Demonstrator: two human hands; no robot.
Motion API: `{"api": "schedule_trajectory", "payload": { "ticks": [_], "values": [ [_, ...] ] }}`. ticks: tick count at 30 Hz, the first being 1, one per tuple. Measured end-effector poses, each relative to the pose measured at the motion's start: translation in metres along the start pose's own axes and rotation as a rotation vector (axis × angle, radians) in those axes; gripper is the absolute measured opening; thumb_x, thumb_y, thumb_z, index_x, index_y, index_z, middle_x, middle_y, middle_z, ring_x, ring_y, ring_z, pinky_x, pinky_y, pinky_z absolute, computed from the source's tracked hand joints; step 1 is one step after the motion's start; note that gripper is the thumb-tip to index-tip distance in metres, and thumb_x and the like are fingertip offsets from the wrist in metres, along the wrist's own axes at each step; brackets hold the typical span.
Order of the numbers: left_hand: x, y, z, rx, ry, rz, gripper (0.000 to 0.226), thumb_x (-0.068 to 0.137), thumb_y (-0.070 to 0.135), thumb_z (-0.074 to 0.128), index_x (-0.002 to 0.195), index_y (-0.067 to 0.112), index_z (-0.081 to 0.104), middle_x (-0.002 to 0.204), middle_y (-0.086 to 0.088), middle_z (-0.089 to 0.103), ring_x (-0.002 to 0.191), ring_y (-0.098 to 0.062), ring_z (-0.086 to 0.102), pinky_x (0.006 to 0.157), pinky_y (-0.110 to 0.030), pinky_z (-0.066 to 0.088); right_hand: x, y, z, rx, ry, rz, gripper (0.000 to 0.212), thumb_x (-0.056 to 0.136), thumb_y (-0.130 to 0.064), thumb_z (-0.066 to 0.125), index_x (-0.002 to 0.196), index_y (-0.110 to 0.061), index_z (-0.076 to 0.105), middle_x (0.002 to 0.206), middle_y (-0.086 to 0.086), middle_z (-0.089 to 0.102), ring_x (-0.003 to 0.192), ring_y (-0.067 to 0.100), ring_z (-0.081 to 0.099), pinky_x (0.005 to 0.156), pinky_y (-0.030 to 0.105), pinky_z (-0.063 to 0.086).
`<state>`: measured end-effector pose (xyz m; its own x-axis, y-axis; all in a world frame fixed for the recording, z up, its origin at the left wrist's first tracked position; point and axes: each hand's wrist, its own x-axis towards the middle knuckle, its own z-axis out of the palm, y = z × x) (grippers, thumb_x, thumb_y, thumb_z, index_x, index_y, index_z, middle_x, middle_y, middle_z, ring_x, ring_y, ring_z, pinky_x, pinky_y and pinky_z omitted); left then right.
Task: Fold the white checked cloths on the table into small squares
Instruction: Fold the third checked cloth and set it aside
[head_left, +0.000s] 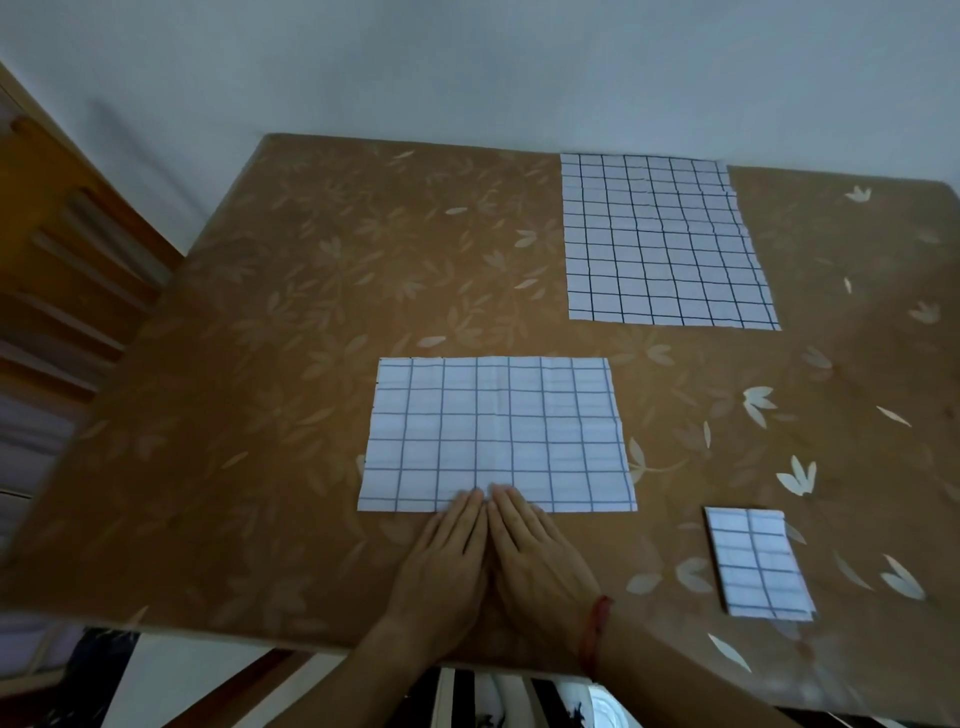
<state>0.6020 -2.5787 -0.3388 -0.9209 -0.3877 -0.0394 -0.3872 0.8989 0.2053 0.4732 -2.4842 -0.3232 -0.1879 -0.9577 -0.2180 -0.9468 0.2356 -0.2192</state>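
Brown leaf-patterned table (260, 364): left hand (445, 564) and right hand (537, 558) lie flat side by side, fingers straight, pressing the near edge of a checked cloth (498, 431), gripping nothing; rightward, a spread cloth (665, 239) and a small folded square (758, 564).

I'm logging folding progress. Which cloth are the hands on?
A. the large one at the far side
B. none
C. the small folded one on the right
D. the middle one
D: the left hand and right hand lie flat side by side, fingertips pressing the near edge of the middle cloth; the far cloth and small folded cloth lie untouched.
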Motion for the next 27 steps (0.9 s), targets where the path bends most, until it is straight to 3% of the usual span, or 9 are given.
{"api": "schedule_trajectory", "payload": {
  "ticks": [5,11,16,19,22,27],
  "values": [
    [-0.006,-0.009,0.0,-0.003,-0.066,-0.067,0.056,0.094,0.03,0.032,0.139,-0.002,0.04,0.146,-0.02,0.041,0.136,-0.029,0.037,0.105,-0.044,0.042,0.004,-0.004,0.008,0.004,-0.022,0.013,0.074,0.103,-0.044,0.002,0.136,0.002,0.05,0.144,0.02,0.047,0.135,0.031,0.043,0.1,0.048,0.048],
    [-0.017,-0.021,-0.005,0.04,-0.122,-0.191,0.058,0.093,0.032,0.031,0.133,-0.006,0.048,0.14,-0.022,0.046,0.131,-0.031,0.045,0.102,-0.045,0.044,0.002,-0.001,0.01,-0.031,-0.061,0.028,0.08,0.1,-0.052,0.004,0.137,0.005,0.048,0.147,0.021,0.043,0.137,0.032,0.041,0.104,0.048,0.044],
    [-0.028,-0.041,-0.009,0.034,-0.13,-0.345,0.061,0.091,0.035,0.029,0.132,-0.006,0.05,0.139,-0.022,0.048,0.129,-0.031,0.047,0.101,-0.042,0.042,-0.01,0.016,0.011,-0.049,-0.078,0.098,0.07,0.099,-0.052,0.026,0.141,0.0,0.045,0.15,0.017,0.04,0.139,0.028,0.038,0.106,0.047,0.043],
    [-0.034,-0.054,-0.01,0.025,-0.109,-0.431,0.069,0.09,0.039,0.021,0.137,-0.006,0.042,0.146,-0.023,0.038,0.135,-0.032,0.04,0.107,-0.041,0.034,-0.023,0.031,0.008,-0.061,-0.06,0.159,0.071,0.091,-0.052,0.04,0.139,-0.001,0.048,0.149,0.017,0.042,0.137,0.029,0.041,0.107,0.046,0.041],
    [-0.037,-0.059,-0.01,0.012,-0.095,-0.458,0.075,0.088,0.043,0.015,0.142,-0.004,0.035,0.152,-0.021,0.029,0.139,-0.03,0.032,0.109,-0.042,0.031,-0.037,0.046,0.003,-0.063,-0.061,0.256,0.072,0.088,-0.053,0.038,0.136,0.0,0.052,0.145,0.018,0.047,0.134,0.03,0.046,0.104,0.043,0.04],
    [-0.035,-0.055,-0.012,-0.033,-0.125,-0.485,0.082,0.084,0.047,0.005,0.146,-0.003,0.026,0.156,-0.019,0.02,0.144,-0.028,0.022,0.113,-0.039,0.021,-0.053,0.064,0.004,-0.03,-0.034,0.401,0.078,0.093,-0.055,0.03,0.141,0.005,0.041,0.149,0.024,0.038,0.137,0.036,0.039,0.108,0.045,0.032]
  ]
}}
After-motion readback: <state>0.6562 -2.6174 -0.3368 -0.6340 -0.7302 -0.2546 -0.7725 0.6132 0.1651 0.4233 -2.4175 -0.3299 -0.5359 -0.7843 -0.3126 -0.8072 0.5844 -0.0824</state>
